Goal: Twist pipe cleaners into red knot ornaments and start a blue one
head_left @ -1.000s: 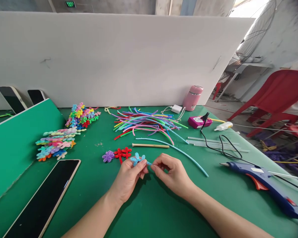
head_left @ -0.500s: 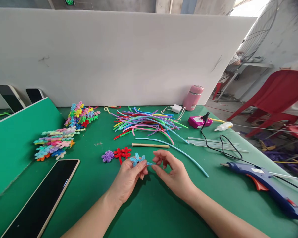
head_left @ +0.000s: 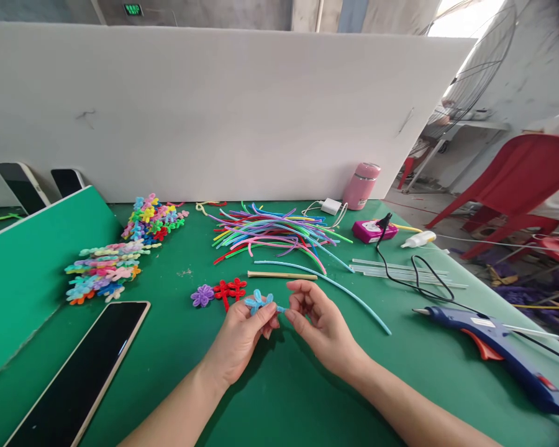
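Note:
A light blue pipe-cleaner flower [head_left: 258,302] with looped petals is pinched between the thumb and fingers of my left hand [head_left: 240,338]. Its short stem sticks out to the right. The tip of that stem is at the thumb and curled fingers of my right hand [head_left: 325,326], which grip its end. Just beyond my left hand lie a purple pipe-cleaner flower [head_left: 202,296] and red pipe-cleaner flowers [head_left: 230,290] with stems. One long light blue pipe cleaner [head_left: 354,293] curves across the table behind my right hand, near a thin wooden stick [head_left: 282,275].
Loose coloured pipe cleaners [head_left: 274,230] are heaped at the back. Finished flowers [head_left: 105,270] are piled at left, near a large phone [head_left: 81,372]. At right lie a blue glue gun [head_left: 489,335], clear glue sticks [head_left: 400,270] and a black cord [head_left: 417,279]. A pink bottle [head_left: 362,186] stands behind.
The whole view has shifted down slightly. Both hands keep nearly the same pose around the blue flower, with the right fingers only slightly moved.

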### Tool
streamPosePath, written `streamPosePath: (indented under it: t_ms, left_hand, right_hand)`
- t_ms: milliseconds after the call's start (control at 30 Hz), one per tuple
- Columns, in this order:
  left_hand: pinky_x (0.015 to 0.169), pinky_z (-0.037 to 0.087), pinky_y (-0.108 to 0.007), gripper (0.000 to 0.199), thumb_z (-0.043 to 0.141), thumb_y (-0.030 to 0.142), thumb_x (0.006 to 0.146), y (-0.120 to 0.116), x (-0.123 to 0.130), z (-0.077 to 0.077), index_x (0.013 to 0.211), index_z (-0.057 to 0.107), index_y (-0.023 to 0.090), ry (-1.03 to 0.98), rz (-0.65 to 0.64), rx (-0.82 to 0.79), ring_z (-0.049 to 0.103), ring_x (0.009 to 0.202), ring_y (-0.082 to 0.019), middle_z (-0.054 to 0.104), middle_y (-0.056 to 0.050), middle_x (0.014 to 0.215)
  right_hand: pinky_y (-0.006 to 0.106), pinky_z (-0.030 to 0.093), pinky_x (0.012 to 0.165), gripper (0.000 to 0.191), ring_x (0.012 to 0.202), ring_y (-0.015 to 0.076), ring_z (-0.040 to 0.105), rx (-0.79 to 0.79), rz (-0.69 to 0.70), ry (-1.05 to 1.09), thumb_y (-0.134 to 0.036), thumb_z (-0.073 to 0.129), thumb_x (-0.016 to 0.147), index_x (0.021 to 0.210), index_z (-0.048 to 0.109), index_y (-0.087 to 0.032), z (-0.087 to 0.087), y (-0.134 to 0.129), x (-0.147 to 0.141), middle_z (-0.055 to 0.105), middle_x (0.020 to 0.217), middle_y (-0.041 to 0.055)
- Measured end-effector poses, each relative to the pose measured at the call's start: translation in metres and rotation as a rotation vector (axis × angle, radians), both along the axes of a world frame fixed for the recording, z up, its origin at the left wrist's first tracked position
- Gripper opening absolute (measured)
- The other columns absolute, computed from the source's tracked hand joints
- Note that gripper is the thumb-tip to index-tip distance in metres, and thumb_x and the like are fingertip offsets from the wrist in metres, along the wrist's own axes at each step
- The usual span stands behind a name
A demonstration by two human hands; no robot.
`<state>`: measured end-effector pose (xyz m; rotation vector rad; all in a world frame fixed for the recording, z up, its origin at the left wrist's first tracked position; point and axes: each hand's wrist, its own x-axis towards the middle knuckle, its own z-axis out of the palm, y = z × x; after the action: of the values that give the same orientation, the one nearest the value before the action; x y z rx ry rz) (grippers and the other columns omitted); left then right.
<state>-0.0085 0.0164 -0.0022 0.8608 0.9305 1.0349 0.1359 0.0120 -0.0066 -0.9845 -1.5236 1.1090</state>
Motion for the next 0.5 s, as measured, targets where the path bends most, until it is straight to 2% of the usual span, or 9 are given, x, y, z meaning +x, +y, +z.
streamPosePath:
  t_ms: [233, 400, 500]
  left_hand:
    - [0.052, 0.035, -0.022, 0.018, 0.057, 0.030, 0.074, -0.0019, 0.0009, -0.0038, 0.060, 0.055, 0.017, 0.229, 0.059, 0.187, 0.043, 0.054, -0.010, 0.052, 0.002, 0.057]
    - [0.050, 0.034, -0.021, 0.022, 0.055, 0.031, 0.074, -0.0043, 0.0021, -0.0014, 0.058, 0.054, 0.017, 0.367, 0.108, 0.274, 0.042, 0.052, -0.009, 0.049, 0.003, 0.054]
    - [0.051, 0.034, -0.022, 0.023, 0.057, 0.030, 0.073, -0.0032, 0.0007, -0.0016, 0.055, 0.053, 0.017, 0.310, 0.158, 0.227, 0.042, 0.052, -0.009, 0.050, 0.002, 0.055]
  right_hand:
    - [0.020, 0.032, 0.051, 0.032, 0.054, 0.0069, 0.039, -0.451, 0.016, 0.368, -0.034, 0.062, 0.068, 0.092, 0.049, -0.017, 0.0036, 0.0000, -0.0055, 0.043, 0.065, -0.0041]
    - [0.017, 0.031, 0.050, 0.031, 0.054, 0.0055, 0.040, -0.737, 0.062, 0.618, -0.024, 0.069, 0.061, 0.087, 0.054, -0.015, 0.0067, -0.0021, -0.0051, 0.046, 0.062, -0.0037]
    - [0.017, 0.032, 0.050, 0.030, 0.055, 0.0055, 0.041, -0.788, 0.055, 0.665, -0.022, 0.071, 0.059, 0.085, 0.056, -0.015, 0.0075, 0.0007, 0.0000, 0.046, 0.061, -0.0039]
